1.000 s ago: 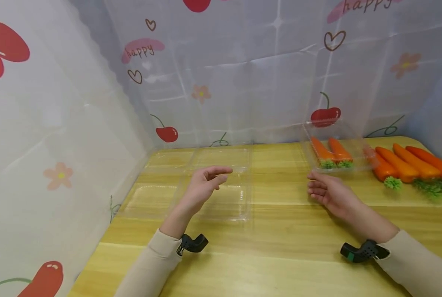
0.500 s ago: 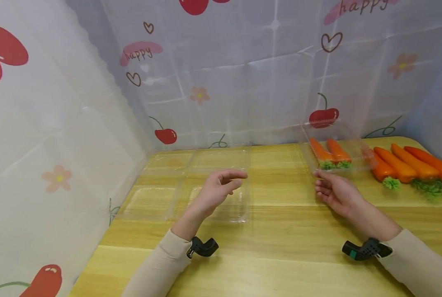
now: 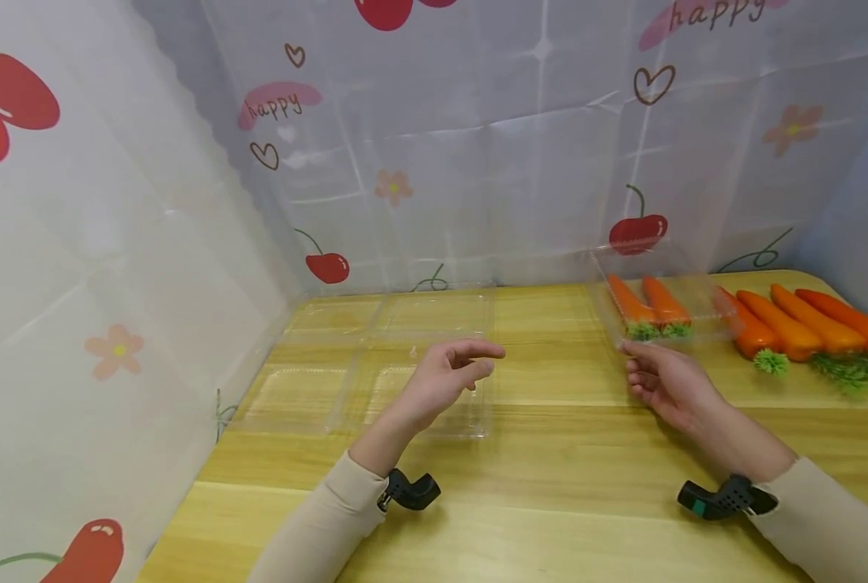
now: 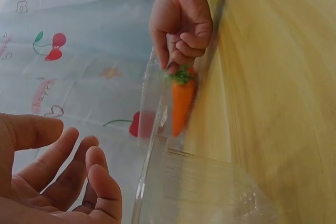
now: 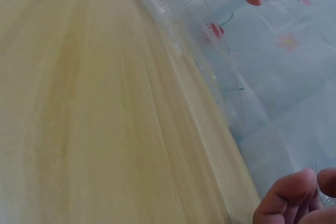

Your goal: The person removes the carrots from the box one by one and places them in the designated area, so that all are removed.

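Observation:
In the head view a clear plastic box [image 3: 704, 325] with its lid raised stands at the back right, two orange carrots [image 3: 667, 301] with green tops in it. My right hand [image 3: 674, 387] pinches the box's front left edge between thumb and finger. The right wrist view shows the fingertips [image 5: 294, 184] of that hand closed on a thin clear edge. My left hand [image 3: 444, 380] hovers above the front right part of the open clear containers [image 3: 295, 397] on the left. Its fingers are loosely bent and hold nothing.
Several loose carrots [image 3: 831, 324] with green tops lie side by side right of the box. The wooden table [image 3: 551, 502] meets a hanging printed sheet [image 3: 434, 146] at the back and left.
My left hand has moved to the right over the containers. My right hand has shifted slightly right along the box's front corner. The carrots stay where they were.

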`<state>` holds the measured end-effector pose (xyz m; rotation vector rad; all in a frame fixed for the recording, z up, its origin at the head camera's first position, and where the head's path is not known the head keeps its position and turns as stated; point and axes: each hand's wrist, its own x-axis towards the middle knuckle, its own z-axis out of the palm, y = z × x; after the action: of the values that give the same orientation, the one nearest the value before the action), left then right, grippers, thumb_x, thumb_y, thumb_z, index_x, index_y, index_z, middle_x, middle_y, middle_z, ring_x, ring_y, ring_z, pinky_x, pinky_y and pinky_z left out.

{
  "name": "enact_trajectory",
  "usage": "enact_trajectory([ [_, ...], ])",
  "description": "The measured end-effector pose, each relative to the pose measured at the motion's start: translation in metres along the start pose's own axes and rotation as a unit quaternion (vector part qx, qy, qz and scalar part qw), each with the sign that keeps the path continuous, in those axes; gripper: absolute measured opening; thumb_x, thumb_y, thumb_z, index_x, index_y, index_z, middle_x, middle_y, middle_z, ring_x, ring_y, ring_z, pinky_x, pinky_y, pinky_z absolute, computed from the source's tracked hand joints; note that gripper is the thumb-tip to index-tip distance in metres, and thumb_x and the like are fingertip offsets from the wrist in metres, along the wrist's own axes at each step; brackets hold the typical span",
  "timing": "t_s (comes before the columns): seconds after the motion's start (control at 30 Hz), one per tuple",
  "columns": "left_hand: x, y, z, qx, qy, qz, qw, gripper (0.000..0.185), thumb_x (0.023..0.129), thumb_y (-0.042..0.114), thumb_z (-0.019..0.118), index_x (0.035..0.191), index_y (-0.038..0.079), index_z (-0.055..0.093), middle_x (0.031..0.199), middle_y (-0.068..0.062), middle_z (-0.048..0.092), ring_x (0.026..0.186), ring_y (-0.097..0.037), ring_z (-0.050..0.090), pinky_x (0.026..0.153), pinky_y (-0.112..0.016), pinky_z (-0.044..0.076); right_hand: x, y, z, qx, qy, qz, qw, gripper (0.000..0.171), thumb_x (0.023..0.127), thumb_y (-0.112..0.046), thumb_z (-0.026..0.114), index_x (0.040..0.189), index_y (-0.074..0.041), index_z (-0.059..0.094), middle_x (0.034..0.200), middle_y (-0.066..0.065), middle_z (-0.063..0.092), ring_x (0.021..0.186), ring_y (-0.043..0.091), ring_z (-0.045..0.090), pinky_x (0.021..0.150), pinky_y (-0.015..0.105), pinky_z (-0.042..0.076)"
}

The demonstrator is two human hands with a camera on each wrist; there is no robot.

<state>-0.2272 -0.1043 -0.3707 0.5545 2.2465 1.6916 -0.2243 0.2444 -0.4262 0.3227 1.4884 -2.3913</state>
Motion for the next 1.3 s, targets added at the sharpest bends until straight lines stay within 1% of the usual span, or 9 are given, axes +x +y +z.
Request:
enact_trajectory([
  [0.13, 0.0, 0.001, 0.003, -0.009, -0.003, -0.001, 1.0, 0.028, 0.103, 0.015, 0.063, 0.128, 0.008, 0.071, 0.134, -0.003, 0.068, 0.103, -0.016, 0.061, 0.079, -0.035, 0.051, -0.007, 0.001, -0.004, -0.013, -0.013, 0.001, 1.0, 0.022, 0.105, -0.026, 0.061, 0.093, -0.018, 0.078, 0.078, -0.003, 0.064, 0.066, 0.011, 0.057, 0.061, 0.024, 0.054],
  [0.3, 0.0, 0.003, 0.008, -0.006, -0.01, -0.005, 0.9999, 0.025, 0.103, 0.017, 0.063, 0.126, 0.017, 0.073, 0.131, 0.002, 0.069, 0.105, -0.016, 0.062, 0.086, -0.049, 0.053, -0.014, 0.0, -0.008, -0.038, -0.04, -0.009, 0.998, 0.024, 0.107, -0.025, 0.058, 0.096, -0.017, 0.078, 0.081, -0.002, 0.065, 0.069, 0.011, 0.058, 0.062, 0.024, 0.055],
  [0.4, 0.001, 0.004, 0.011, -0.004, -0.012, -0.004, 0.9999, 0.025, 0.103, 0.016, 0.063, 0.125, 0.019, 0.074, 0.13, 0.003, 0.07, 0.107, -0.019, 0.063, 0.088, -0.052, 0.052, -0.018, -0.001, -0.011, -0.051, -0.056, -0.017, 0.997, 0.025, 0.108, -0.024, 0.055, 0.097, -0.017, 0.077, 0.083, -0.002, 0.066, 0.069, 0.011, 0.059, 0.062, 0.024, 0.055],
  [0.53, 0.001, 0.004, 0.016, -0.007, -0.017, -0.005, 0.9998, 0.025, 0.103, 0.015, 0.063, 0.125, 0.017, 0.074, 0.131, -0.002, 0.07, 0.109, -0.028, 0.063, 0.086, -0.05, 0.053, -0.024, 0.0, -0.017, -0.067, -0.07, -0.021, 0.995, 0.03, 0.11, -0.023, 0.05, 0.097, -0.017, 0.077, 0.083, -0.002, 0.067, 0.07, 0.012, 0.06, 0.063, 0.025, 0.055],
  [0.6, 0.001, 0.003, 0.019, -0.008, -0.02, -0.006, 0.9997, 0.025, 0.102, 0.015, 0.064, 0.125, 0.016, 0.074, 0.132, -0.005, 0.07, 0.108, -0.029, 0.064, 0.087, -0.05, 0.054, -0.027, 0.001, -0.02, -0.072, -0.072, -0.019, 0.995, 0.032, 0.11, -0.023, 0.048, 0.097, -0.017, 0.077, 0.084, -0.002, 0.067, 0.07, 0.011, 0.06, 0.063, 0.025, 0.056],
  [0.73, 0.001, 0.001, 0.025, -0.006, -0.025, -0.007, 0.9997, 0.024, 0.102, 0.015, 0.064, 0.124, 0.017, 0.074, 0.133, -0.008, 0.07, 0.102, -0.018, 0.065, 0.087, -0.049, 0.055, -0.031, 0.003, -0.027, -0.082, -0.071, -0.013, 0.994, 0.032, 0.111, -0.023, 0.047, 0.096, -0.016, 0.075, 0.084, -0.002, 0.067, 0.071, 0.011, 0.06, 0.064, 0.025, 0.056],
  [0.83, 0.0, 0.002, 0.029, -0.013, -0.022, -0.001, 0.9997, 0.028, 0.102, 0.014, 0.065, 0.129, 0.018, 0.072, 0.134, -0.006, 0.069, 0.098, -0.012, 0.065, 0.085, -0.047, 0.055, -0.034, 0.003, -0.032, -0.083, -0.075, -0.011, 0.994, 0.034, 0.111, -0.022, 0.046, 0.096, -0.016, 0.075, 0.085, -0.002, 0.068, 0.072, 0.011, 0.061, 0.065, 0.025, 0.057],
  [1.0, -0.002, 0.005, 0.036, -0.049, -0.006, 0.011, 0.9987, 0.038, 0.1, 0.011, 0.066, 0.138, 0.015, 0.065, 0.137, -0.005, 0.066, 0.092, -0.013, 0.066, 0.085, -0.046, 0.057, -0.037, 0.004, -0.039, -0.085, -0.095, -0.013, 0.992, 0.037, 0.111, -0.02, 0.043, 0.095, -0.015, 0.075, 0.085, -0.002, 0.069, 0.073, 0.011, 0.063, 0.066, 0.025, 0.057],
  [1.3, -0.003, 0.007, 0.047, -0.091, 0.024, -0.001, 0.9955, 0.04, 0.098, 0.005, 0.066, 0.138, 0.012, 0.065, 0.138, -0.007, 0.065, 0.095, -0.014, 0.068, 0.089, -0.045, 0.06, -0.04, 0.003, -0.056, -0.087, -0.143, -0.012, 0.986, 0.04, 0.112, -0.015, 0.035, 0.094, -0.015, 0.071, 0.084, -0.002, 0.067, 0.073, 0.011, 0.062, 0.067, 0.025, 0.057],
])
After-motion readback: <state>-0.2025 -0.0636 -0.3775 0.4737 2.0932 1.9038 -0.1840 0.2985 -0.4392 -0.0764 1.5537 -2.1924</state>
